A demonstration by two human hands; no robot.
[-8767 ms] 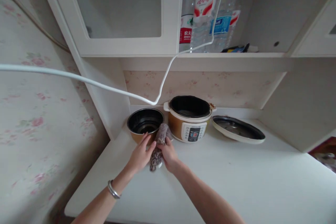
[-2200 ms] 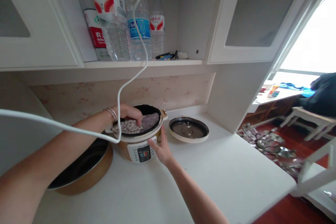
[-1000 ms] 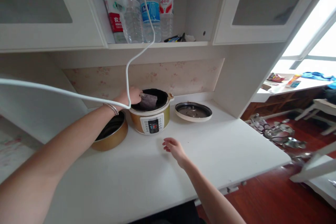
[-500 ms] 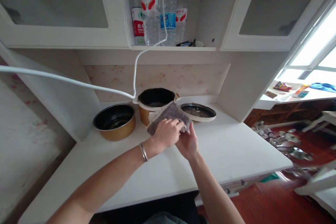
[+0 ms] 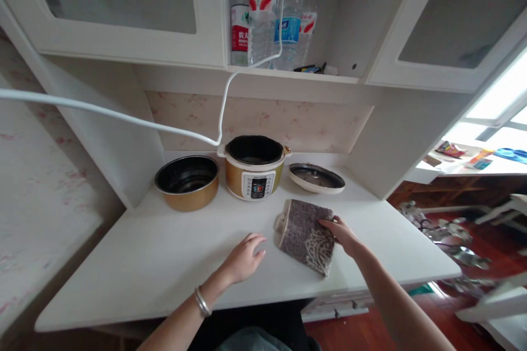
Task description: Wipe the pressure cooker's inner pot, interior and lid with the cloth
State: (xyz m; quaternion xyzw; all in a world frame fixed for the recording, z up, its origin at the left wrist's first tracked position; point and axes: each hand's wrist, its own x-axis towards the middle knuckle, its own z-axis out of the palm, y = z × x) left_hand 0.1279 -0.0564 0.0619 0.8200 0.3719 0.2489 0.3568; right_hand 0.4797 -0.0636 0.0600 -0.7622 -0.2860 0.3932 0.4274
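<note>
A folded grey-brown cloth (image 5: 307,230) with a pale scroll pattern hangs low over the white counter. My right hand (image 5: 341,233) grips its right edge, fingers closed on the fabric. To the left of the cloth, my left hand (image 5: 244,259) hovers over the counter, holding nothing, its fingers apart; a silver bracelet is on that wrist. Behind them stands a gold and white electric cooker (image 5: 255,171), lidless, with its control panel facing me. Left of it sits a gold inner pot (image 5: 188,186) with a black inside. The cooker's lid (image 5: 317,178) lies upside down at the right.
A white cable (image 5: 164,130) runs across the view above the pots. Several plastic bottles (image 5: 263,16) stand on the shelf overhead. Side panels close in the white counter (image 5: 173,255) left and right. Metal pieces (image 5: 457,236) lie on the floor at right.
My hands have moved apart. The left one has let go of the cloth, and the right one has carried it right and toward me, uncovering the cooker's front.
</note>
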